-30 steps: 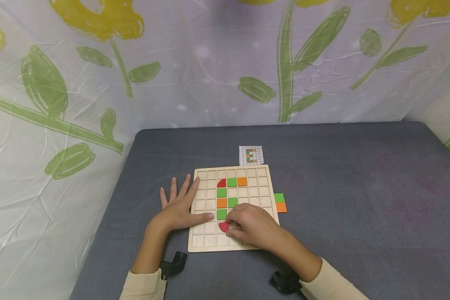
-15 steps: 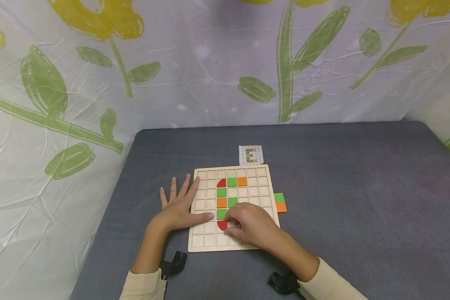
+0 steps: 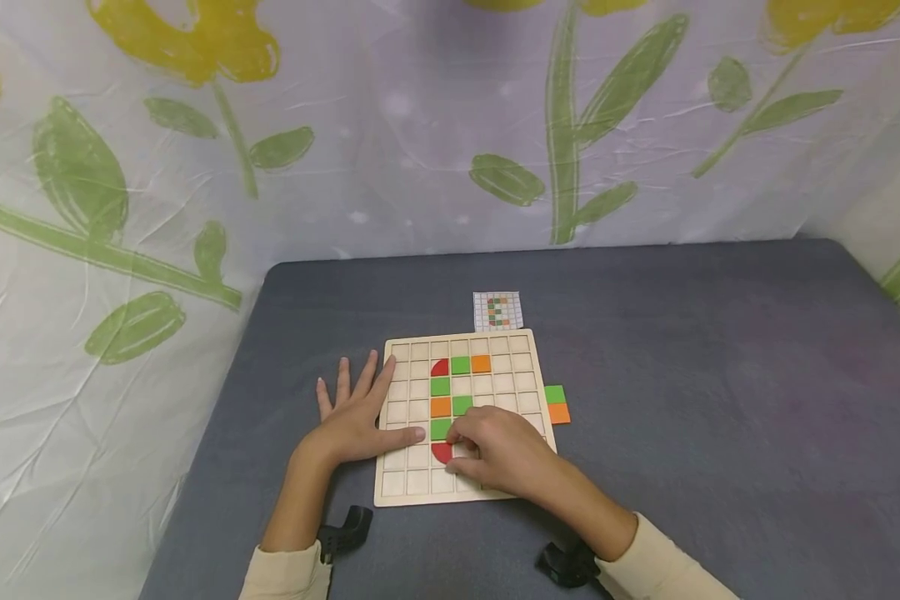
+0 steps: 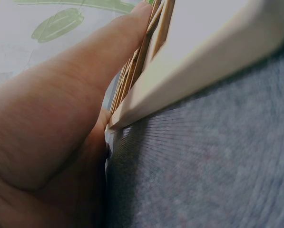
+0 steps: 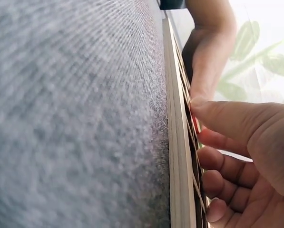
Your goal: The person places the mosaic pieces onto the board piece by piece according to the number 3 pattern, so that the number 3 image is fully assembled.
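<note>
In the head view a light wooden grid board (image 3: pixel 395 482) lies on the table. My left hand (image 3: pixel 348 427) has its fingers spread by the board's left edge, the thumb resting across the cells. A red quarter-circle tile (image 3: pixel 440 452) sits in a cell directly below a green square tile (image 3: pixel 440 429). My right hand (image 3: pixel 506 450) pinches this red tile at its right side between thumb and index finger; its other fingers are curled. From the right wrist, a sliver of the red tile (image 5: pixel 195 121) shows by the thumb. Part of the board is hidden under the right hand.
Further up the board are another red quarter-circle (image 3: pixel 440 367), several green squares and orange squares (image 3: pixel 481 363). A small printed pattern card (image 3: pixel 497 311) lies beyond the far edge. A loose green tile (image 3: pixel 554 394) and orange tile (image 3: pixel 559 413) lie at the right edge.
The red quarter-circle tile has shifted slightly left and straightened into line beneath the green square, my right hand moving with it. My left hand has stayed in place on the board.
</note>
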Motion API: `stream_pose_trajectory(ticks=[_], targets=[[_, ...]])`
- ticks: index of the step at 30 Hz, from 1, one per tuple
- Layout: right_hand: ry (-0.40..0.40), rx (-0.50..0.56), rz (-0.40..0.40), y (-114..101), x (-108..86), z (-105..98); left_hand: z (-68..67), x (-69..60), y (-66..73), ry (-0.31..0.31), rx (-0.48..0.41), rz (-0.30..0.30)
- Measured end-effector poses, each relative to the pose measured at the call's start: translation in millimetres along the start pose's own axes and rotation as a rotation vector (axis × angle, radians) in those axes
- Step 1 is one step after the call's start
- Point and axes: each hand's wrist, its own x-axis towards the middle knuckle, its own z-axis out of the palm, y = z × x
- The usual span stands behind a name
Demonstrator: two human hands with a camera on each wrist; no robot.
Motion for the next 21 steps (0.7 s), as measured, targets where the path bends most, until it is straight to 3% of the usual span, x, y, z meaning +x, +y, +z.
stream_pose_trajectory(ticks=[12, 21], targets=[[0.034, -0.021, -0.02, -0.3, -1.0, 1.6, 7.0, 2.7, -4.5, 0.026, -0.009, 0.002], [-0.02, -0.002, -0.024, 0.6, -2.2, -4.7, 1.3, -0.5, 0.4, 0.014, -0.001, -0.003]])
